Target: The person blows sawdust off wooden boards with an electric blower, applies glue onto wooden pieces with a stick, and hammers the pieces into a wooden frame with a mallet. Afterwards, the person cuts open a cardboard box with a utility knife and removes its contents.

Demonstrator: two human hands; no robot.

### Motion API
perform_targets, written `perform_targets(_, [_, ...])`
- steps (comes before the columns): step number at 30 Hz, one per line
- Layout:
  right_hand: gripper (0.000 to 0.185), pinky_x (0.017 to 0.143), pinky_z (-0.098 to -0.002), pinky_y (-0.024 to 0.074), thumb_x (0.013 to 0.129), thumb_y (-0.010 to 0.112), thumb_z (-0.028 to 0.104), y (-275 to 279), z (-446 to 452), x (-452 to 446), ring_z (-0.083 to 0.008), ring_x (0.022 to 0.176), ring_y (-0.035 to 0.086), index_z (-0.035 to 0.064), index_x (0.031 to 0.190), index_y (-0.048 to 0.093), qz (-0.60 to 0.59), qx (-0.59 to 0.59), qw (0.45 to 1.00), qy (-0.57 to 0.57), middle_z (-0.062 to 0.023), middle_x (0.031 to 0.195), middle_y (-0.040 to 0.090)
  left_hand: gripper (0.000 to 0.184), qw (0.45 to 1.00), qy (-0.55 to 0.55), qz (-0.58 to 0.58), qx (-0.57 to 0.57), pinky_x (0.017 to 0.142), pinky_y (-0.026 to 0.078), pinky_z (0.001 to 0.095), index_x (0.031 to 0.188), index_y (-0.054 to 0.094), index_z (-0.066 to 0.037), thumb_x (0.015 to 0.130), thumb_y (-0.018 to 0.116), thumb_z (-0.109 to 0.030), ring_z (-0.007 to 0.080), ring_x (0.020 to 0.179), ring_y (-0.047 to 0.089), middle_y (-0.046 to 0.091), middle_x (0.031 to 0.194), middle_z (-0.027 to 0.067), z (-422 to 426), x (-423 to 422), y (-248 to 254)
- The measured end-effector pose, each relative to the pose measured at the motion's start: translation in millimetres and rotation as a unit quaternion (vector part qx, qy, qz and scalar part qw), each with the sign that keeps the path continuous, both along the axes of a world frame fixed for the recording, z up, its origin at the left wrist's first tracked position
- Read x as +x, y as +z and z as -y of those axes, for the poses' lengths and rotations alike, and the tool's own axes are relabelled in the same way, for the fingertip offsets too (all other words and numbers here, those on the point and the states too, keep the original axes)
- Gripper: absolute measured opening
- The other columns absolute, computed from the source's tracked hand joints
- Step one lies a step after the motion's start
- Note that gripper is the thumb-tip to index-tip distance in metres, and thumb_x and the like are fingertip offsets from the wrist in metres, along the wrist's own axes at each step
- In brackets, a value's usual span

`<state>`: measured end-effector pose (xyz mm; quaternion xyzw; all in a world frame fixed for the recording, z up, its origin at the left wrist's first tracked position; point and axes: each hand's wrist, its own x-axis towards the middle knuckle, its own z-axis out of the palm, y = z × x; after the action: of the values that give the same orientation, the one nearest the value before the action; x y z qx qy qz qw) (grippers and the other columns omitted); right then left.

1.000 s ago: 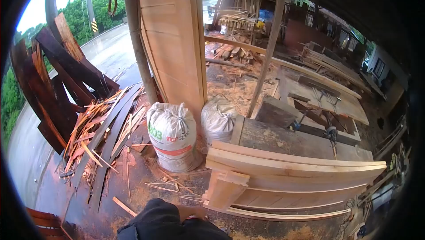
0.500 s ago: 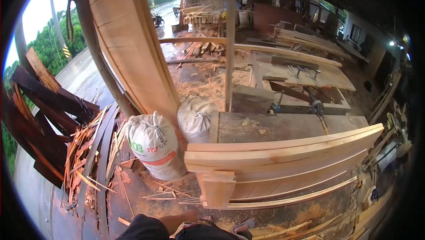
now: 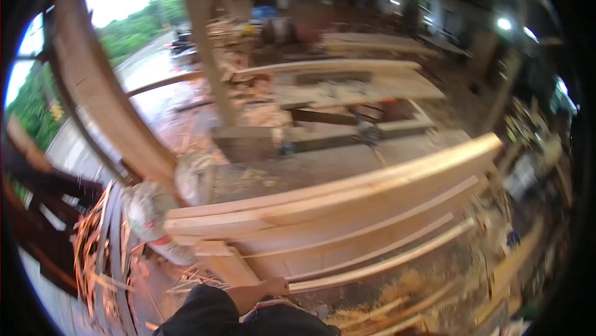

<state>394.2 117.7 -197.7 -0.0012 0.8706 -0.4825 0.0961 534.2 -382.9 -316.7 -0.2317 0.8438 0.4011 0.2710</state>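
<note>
My left hand [image 3: 276,286] reaches in from a dark sleeve at the bottom of the view. It is in front of the lower left end of a stack of pale wooden door panels [image 3: 372,209] standing on edge. Motion smears the fingers, and I cannot tell whether they touch the wood. A short, wide wooden piece [image 3: 228,264] leans against the left end of the panels, just above my hand. I cannot make out my right hand.
Behind the panels is a sawdust-strewn workbench [image 3: 254,178] with a power tool [image 3: 369,134]. White sacks [image 3: 149,212] and a scrap pile [image 3: 93,243] stand left, near a tall leaning board [image 3: 115,97]. Loose strips [image 3: 391,314] lie on the floor at lower right.
The view has turned right and tilted, so the panels, sacks and post appear farther left. My left hand now appears slightly higher and nearer the panels' lower edge. The picture is blurrier.
</note>
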Motion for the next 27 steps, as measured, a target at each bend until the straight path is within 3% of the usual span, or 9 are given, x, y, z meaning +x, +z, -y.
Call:
perform_targets(2, [0.037, 0.084, -0.0421, 0.0515, 0.089, 0.074, 0.027, 72, -6, -21, -0.0297, 0.089, 0.067, -0.0044, 0.108, 0.070, -0.037, 0.059, 0.996, -0.062, -0.0168, 0.097, 0.073, 0.046, 0.999, -0.001, -0.026, 0.039, 0.078, 0.056, 0.0442, 0.100, 0.076, -0.007, 0.085, 0.067, -0.050, 0.0312, 0.086, 0.073, 0.075, 0.094, 0.0170, -33, -77, 23])
perform_targets(3, [0.032, 0.079, -0.0366, 0.0545, 0.076, 0.083, 0.016, -15, -60, -35, -0.0226, 0.086, 0.068, -0.0051, 0.098, 0.071, 0.025, 0.045, 0.991, -0.125, -0.0159, 0.093, 0.073, 0.048, 0.996, -0.032, -0.071, 0.040, 0.080, 0.056, 0.0438, 0.101, 0.076, -0.007, 0.085, 0.067, -0.051, 0.0313, 0.088, 0.073, 0.075, 0.095, 0.0169, -46, -108, 23])
perform_targets(4, [0.018, 0.071, -0.0339, 0.0528, 0.081, 0.076, 0.013, 44, -43, -32, -0.0189, 0.075, 0.066, -0.0035, 0.088, 0.073, -0.011, 0.104, 0.979, -0.176, -0.0127, 0.078, 0.071, 0.050, 0.990, -0.067, -0.113, 0.049, 0.082, 0.056, 0.0434, 0.102, 0.076, -0.007, 0.085, 0.067, -0.053, 0.0314, 0.089, 0.073, 0.075, 0.097, 0.0168, -61, -136, 19])
perform_targets(7, [0.019, 0.070, -0.0307, 0.0522, 0.083, 0.075, 0.014, 49, -62, -21, -0.0161, 0.074, 0.066, -0.0032, 0.091, 0.073, 0.062, -0.060, 0.963, -0.254, -0.0116, 0.080, 0.072, 0.057, 0.981, -0.155, -0.065, 0.093, 0.093, 0.054, 0.0419, 0.114, 0.073, -0.008, 0.087, 0.065, -0.057, 0.0330, 0.102, 0.071, 0.073, 0.110, 0.0185, -105, -207, 39])
perform_targets(10, [0.021, 0.070, -0.0305, 0.0525, 0.085, 0.075, 0.017, -10, -69, 26, -0.0158, 0.076, 0.067, -0.0028, 0.092, 0.073, 0.070, -0.060, 0.947, -0.308, -0.0116, 0.085, 0.073, 0.069, 0.957, -0.282, 0.069, 0.025, 0.103, 0.048, 0.0399, 0.133, 0.064, -0.010, 0.090, 0.060, -0.063, 0.0327, 0.121, 0.063, 0.066, 0.128, 0.0211, -138, -230, 30])
perform_targets(12, [0.020, 0.070, -0.0291, 0.0528, 0.086, 0.076, 0.017, -34, -49, 59, -0.0153, 0.074, 0.066, -0.0016, 0.093, 0.074, 0.167, -0.102, 0.896, -0.398, -0.0087, 0.081, 0.072, 0.083, 0.955, -0.241, 0.111, 0.136, 0.109, 0.043, 0.0395, 0.148, 0.049, -0.012, 0.090, 0.054, -0.071, 0.0305, 0.133, 0.053, 0.055, 0.144, 0.0196, -144, -253, -20])
perform_targets(18, [0.020, 0.071, -0.0292, 0.0532, 0.085, 0.077, 0.017, -77, -47, 43, -0.0151, 0.075, 0.067, -0.0011, 0.093, 0.074, 0.255, -0.126, 0.820, -0.497, -0.0086, 0.082, 0.072, 0.085, 0.857, -0.179, 0.357, 0.326, 0.109, 0.043, 0.0431, 0.157, 0.029, -0.009, 0.097, 0.047, -0.067, 0.0228, 0.132, 0.051, 0.050, 0.148, 0.0134, -194, -363, 11])
perform_targets(22, [0.020, 0.071, -0.0292, 0.0535, 0.085, 0.078, 0.017, -96, -91, -48, -0.0150, 0.076, 0.067, -0.0007, 0.093, 0.074, 0.241, -0.119, 0.807, -0.526, -0.0085, 0.083, 0.072, 0.079, 0.822, -0.208, 0.482, 0.222, 0.105, 0.047, 0.0414, 0.150, 0.043, -0.007, 0.096, 0.052, -0.064, 0.0217, 0.128, 0.055, 0.055, 0.143, 0.0138, -209, -461, -22])
perform_targets(27, [0.020, 0.072, -0.0292, 0.0539, 0.084, 0.078, 0.017, -97, -163, -196, -0.0148, 0.078, 0.067, -0.0003, 0.093, 0.074, 0.199, -0.089, 0.813, -0.539, -0.0084, 0.084, 0.072, 0.077, 0.866, -0.396, 0.295, 0.085, 0.105, 0.047, 0.0394, 0.144, 0.049, -0.002, 0.095, 0.058, -0.061, 0.0233, 0.126, 0.057, 0.060, 0.138, 0.0163, -288, -617, -38])
